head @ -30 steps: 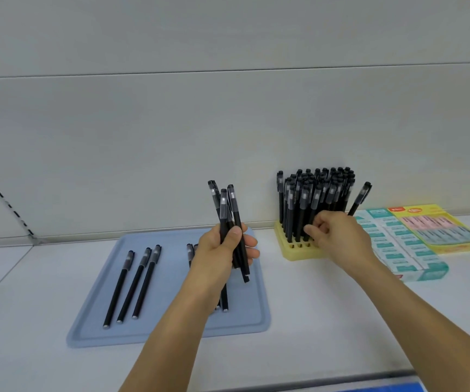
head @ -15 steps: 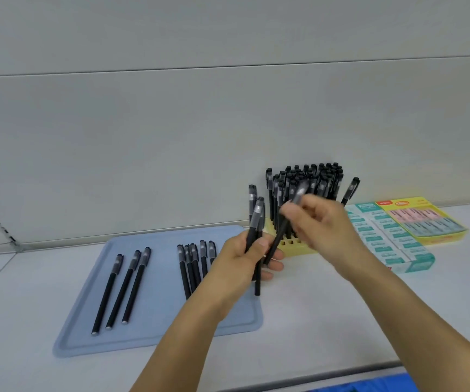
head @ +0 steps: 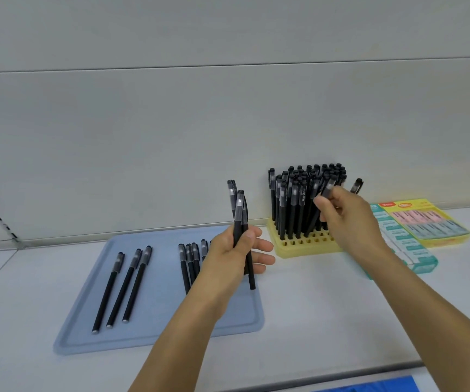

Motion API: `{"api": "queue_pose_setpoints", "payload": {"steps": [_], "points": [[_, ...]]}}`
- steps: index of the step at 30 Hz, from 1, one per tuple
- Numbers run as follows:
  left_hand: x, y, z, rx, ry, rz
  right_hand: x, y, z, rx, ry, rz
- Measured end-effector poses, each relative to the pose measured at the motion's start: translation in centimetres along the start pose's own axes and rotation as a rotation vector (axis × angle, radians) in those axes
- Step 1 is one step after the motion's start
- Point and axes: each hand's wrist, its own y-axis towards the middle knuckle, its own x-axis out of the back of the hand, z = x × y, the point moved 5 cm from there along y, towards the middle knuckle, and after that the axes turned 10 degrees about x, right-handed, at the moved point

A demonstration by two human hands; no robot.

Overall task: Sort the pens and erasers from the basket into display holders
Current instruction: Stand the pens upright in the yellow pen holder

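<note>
As the right hand [head: 347, 219] pinches one pen [head: 320, 209] over the yellow holder [head: 304, 246] at centre right | left hand [head: 236, 250] grips spare pens [head: 239, 219] mid-frame | advice: aim tip at a free hole, keep pen upright.

left hand [head: 235, 251] grips 2 pens [head: 240, 222]; right hand [head: 344, 215] pinches 1 pen [head: 325, 193] at yellow holder [head: 298, 246].
</note>
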Motion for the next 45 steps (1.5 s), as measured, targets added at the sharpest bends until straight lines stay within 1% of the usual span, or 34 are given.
{"api": "queue_pose_setpoints", "payload": {"steps": [3,5,7,9,11,12,13,14,16,17,18,20,22,25,26,28,30,31,32,33,35,41,45], "points": [[-0.3,0.1,0.2,0.007,-0.004,0.009,-1.2,0.0,-0.3,-0.017,-0.064,0.1],[-0.5,0.2,0.2,0.01,-0.001,0.021,-1.4,0.1,-0.4,-0.038,-0.115,0.116],[-0.6,0.2,0.1,0.01,0.003,0.028,-1.0,0.1,-0.2,-0.053,-0.197,0.106],[-0.6,0.3,0.0,0.01,0.014,0.038,-0.6,-0.6,0.4,-0.076,-0.216,0.031],[-0.8,0.3,-0.2,0.019,0.039,0.05,-0.3,-1.6,1.5,-0.054,-0.087,-0.091],[-1.0,0.4,-0.2,0.023,0.049,0.057,-0.3,-2.0,2.1,-0.025,0.02,-0.109],[-1.2,0.3,-0.3,0.023,0.059,0.068,-0.6,-2.3,2.9,0.004,0.144,-0.08],[-1.6,0.3,-0.4,0.021,0.07,0.084,-0.9,-2.4,3.6,0.027,0.269,-0.002],[-2.3,0.1,-0.5,0.013,0.106,0.141,-1.9,-2.8,5.2,0.06,0.481,0.218],[-2.7,-0.1,-0.6,0.008,0.126,0.176,-2.3,-3.1,5.8,0.075,0.564,0.302],[-3.0,-0.4,-0.7,0.004,0.14,0.208,-2.4,-3.3,6.1,0.086,0.632,0.352],[-3.4,-0.7,-0.6,0.013,0.145,0.237,-2.2,-3.5,6.2,0.076,0.721,0.372],[-3.6,-0.8,-0.5,0.027,0.14,0.242,-1.8,-3.5,5.9,0.066,0.741,0.365],[-4.1,-0.9,-0.1,0.036,0.138,0.248,-1.3,-3.6,5.9,0.098,0.701,0.376],[-4.2,-0.9,0.0,0.036,0.131,0.233,-1.1,-3.4,5.8,0.095,0.685,0.352],[-3.9,-0.8,0.1,0.025,0.105,0.16,-0.4,-2.7,4.7,0.019,0.674,0.212],[-3.2,-0.5,0.0,0.014,0.066,0.08,1.1,-1.8,3.0,-0.079,0.642,-0.013],[-2.8,-0.4,-0.1,0.013,0.041,0.058,1.9,-1.4,2.2,-0.092,0.574,-0.111],[-2.5,-0.3,-0.2,0.011,0.019,0.048,2.6,-1.1,1.6,-0.079,0.468,-0.171],[-2.3,-0.3,-0.4,0.006,0.005,0.041,3.0,-0.9,1.1,-0.055,0.351,-0.185],[-1.9,-0.4,-0.8,-0.007,-0.005,0.028,3.1,-0.8,0.6,-0.013,0.18,-0.145],[-2.6,-1.0,-0.6,0.002,-0.016,0.076,2.1,-0.2,-0.1,0.061,-0.057,-0.091],[-2.6,-1.0,-0.4,0.005,0.056,0.041,1.0,-0.1,-0.8,0.05,-0.153,-0.007]]}}
